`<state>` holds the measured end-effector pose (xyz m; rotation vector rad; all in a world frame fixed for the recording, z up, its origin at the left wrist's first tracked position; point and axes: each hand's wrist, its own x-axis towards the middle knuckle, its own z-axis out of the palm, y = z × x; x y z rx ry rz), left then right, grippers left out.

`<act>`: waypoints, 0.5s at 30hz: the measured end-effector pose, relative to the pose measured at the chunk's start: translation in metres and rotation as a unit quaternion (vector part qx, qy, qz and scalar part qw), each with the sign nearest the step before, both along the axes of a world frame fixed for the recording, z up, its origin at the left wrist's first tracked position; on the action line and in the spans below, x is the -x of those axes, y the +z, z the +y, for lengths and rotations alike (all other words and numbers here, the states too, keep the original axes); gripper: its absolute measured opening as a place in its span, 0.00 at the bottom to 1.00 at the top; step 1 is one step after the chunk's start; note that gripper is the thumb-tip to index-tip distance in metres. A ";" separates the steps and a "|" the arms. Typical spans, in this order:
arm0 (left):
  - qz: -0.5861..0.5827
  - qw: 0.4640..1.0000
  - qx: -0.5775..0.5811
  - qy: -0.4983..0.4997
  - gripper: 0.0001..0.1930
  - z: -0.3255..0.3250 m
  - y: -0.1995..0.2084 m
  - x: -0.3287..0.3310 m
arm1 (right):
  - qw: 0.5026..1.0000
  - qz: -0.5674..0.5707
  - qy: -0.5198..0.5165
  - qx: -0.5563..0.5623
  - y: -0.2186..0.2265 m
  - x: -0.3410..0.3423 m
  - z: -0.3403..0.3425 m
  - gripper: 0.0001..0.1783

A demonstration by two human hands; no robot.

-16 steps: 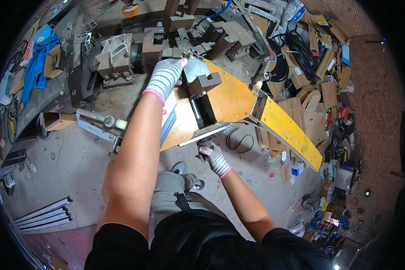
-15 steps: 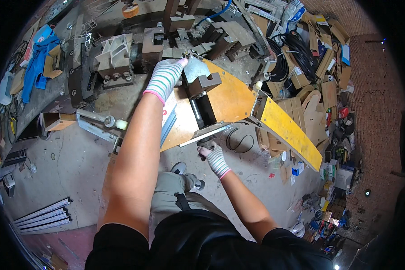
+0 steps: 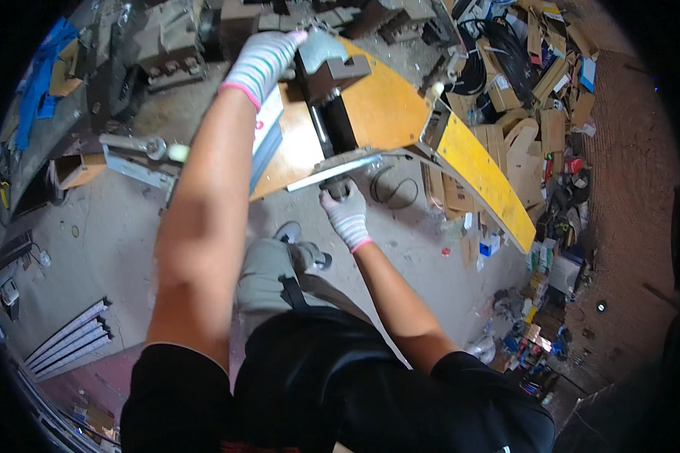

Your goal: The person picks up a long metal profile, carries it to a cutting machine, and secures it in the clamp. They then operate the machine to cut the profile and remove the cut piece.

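My left hand (image 3: 267,64), in a striped glove, reaches over the orange-yellow board (image 3: 381,98). Its thumb lies at the left edge of a grey metal plate (image 3: 323,49); the fingers curl under, and what they hold is hidden. Just below the plate sits a dark notched steel jaw (image 3: 340,75), over a slot in the board where a shiny rod (image 3: 321,132) runs toward me. At the near end of that rod my right hand (image 3: 347,215), gloved alike, is closed round a dark round handle (image 3: 335,186), below a pale metal edge strip (image 3: 332,174).
A yellow wing-like panel (image 3: 487,177) juts out to the right. Left of the board is a metal bracket with a rod (image 3: 140,155). Heavy steel blocks (image 3: 166,45) stand behind. Cardboard scraps (image 3: 548,128) pile up at right; several long strips (image 3: 72,336) lie on the floor at left.
The whole view has shifted, so the bench sits higher in the picture. My right hand has turned on the handle, with its back now facing up more. My left hand stays by the plate.
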<state>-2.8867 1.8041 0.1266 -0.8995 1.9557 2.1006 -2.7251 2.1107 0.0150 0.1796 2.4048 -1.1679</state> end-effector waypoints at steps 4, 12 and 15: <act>0.052 0.998 0.015 0.040 0.28 0.007 -0.004 -0.004 | 0.834 -0.311 -0.140 0.434 -0.004 0.002 0.000 0.11; 0.134 0.988 -0.074 0.017 0.14 0.006 -0.002 -0.016 | 0.892 -0.235 -0.108 0.371 -0.002 0.002 -0.002 0.16; 0.130 0.989 -0.064 0.006 0.14 0.005 0.000 -0.016 | 0.857 -0.291 -0.111 0.410 -0.001 0.004 -0.002 0.17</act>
